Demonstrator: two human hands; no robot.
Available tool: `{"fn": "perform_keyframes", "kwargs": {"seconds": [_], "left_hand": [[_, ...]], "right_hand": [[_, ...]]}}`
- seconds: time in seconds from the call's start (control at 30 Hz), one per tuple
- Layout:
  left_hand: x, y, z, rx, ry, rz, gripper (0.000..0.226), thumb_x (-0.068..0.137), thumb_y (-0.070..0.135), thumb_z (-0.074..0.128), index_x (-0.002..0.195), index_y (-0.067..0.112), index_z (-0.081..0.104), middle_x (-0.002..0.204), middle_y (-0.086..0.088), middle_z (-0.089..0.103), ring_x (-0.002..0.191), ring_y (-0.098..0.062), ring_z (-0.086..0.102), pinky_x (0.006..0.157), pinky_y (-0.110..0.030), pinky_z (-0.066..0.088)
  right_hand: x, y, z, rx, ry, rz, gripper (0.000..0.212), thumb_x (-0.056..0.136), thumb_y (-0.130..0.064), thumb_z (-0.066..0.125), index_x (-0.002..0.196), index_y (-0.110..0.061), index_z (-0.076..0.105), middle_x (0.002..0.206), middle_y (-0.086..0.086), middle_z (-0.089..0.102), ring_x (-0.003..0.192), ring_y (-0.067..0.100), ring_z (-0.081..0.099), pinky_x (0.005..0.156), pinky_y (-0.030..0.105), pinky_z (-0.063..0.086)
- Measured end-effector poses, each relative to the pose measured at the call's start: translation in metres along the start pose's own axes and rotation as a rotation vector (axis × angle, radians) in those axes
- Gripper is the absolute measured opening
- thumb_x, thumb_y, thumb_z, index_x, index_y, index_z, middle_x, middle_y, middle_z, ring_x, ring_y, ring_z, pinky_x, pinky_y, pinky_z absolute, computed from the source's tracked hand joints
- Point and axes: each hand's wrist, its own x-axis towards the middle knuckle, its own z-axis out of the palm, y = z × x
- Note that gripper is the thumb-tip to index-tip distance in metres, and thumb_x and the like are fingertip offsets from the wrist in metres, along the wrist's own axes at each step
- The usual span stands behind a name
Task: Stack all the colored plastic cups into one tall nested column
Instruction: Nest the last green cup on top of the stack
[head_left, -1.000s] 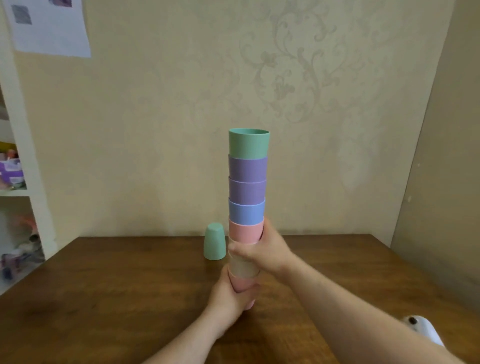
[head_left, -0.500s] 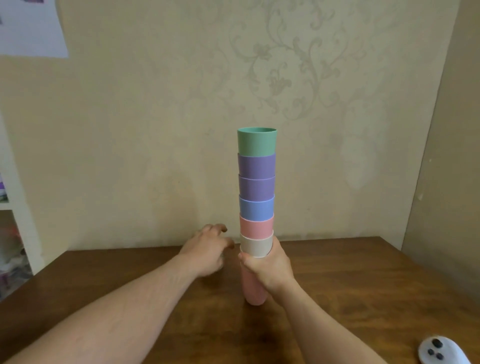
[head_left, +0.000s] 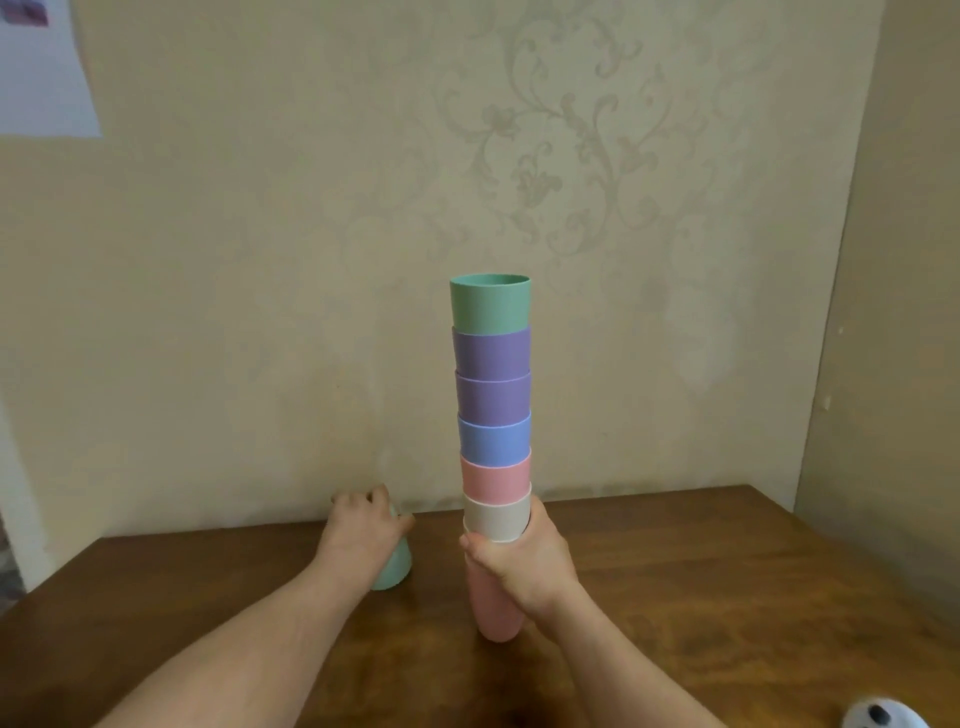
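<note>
A tall nested column of cups (head_left: 493, 415) stands on the wooden table (head_left: 701, 597): pink at the base, then white, pink, blue, two purple and a green one on top. My right hand (head_left: 522, 564) is wrapped around its lower part, between the bottom pink cup and the white one. To the left, a single upside-down green cup (head_left: 395, 566) sits on the table near the wall. My left hand (head_left: 363, 530) covers its top with the fingers closed around it; most of that cup is hidden.
A patterned beige wall stands right behind the table. A white controller (head_left: 883, 717) lies at the bottom right corner. A sheet of paper (head_left: 41, 67) hangs on the wall at the top left. Another wall closes the right side.
My left hand left the base of the column, moved left and back, and closed over the upside-down green cup. My right hand stayed on the column.
</note>
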Motion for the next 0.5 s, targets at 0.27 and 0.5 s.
{"fn": "perform_keyframes", "kwargs": {"seconds": [0.27,0.5], "left_hand": [[-0.049,-0.037,-0.053,-0.518,0.183,-0.213,0.091,0.075,0.079,0.071,0.149,0.032,0.048,0.139,-0.005,0.071,0.127,-0.033,0.066,0.102,-0.041,0.047],[-0.065,-0.061,-0.198,-1.734,0.733,-0.254,0.064,0.086,0.049,0.084,0.131,0.022,0.046,0.124,0.005,0.067,0.112,-0.018,0.069,0.082,-0.029,0.055]], "right_hand": [[-0.008,-0.005,-0.001,0.01,-0.002,0.011,0.051,0.068,-0.038,0.094,0.11,-0.037,0.064,0.102,-0.012,0.077,0.094,0.011,0.075,0.083,0.036,0.064],[-0.028,-0.007,0.004,0.021,-0.015,0.003,0.062,0.064,-0.044,0.092,0.118,-0.038,0.063,0.105,-0.011,0.079,0.094,0.01,0.076,0.084,0.037,0.065]]}}
